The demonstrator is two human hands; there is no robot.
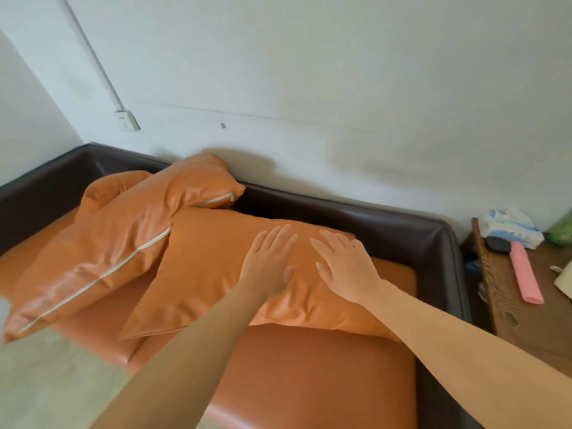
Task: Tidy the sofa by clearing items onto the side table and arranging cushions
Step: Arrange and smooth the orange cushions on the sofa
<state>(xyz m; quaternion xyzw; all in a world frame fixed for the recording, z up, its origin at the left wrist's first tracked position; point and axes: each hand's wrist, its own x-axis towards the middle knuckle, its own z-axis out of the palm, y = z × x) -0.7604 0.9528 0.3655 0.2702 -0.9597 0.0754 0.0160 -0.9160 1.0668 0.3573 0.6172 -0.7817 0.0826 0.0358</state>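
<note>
An orange sofa seat (309,373) with a dark brown frame (402,221) runs along the wall. An orange cushion (204,267) lies flat on the seat, its far edge against the backrest. My left hand (269,264) and my right hand (346,267) both rest flat on it, palms down, fingers spread, holding nothing. A second orange cushion (102,243) with a white zip lies to the left, overlapping the first. A third cushion (108,187) shows partly behind it.
A wooden side table (507,305) stands right of the sofa arm. On it lie a pink rolled item (526,274), a tissue pack (507,227), a dark small object (496,244) and a green thing (561,230). A wall socket (127,120) sits above the sofa.
</note>
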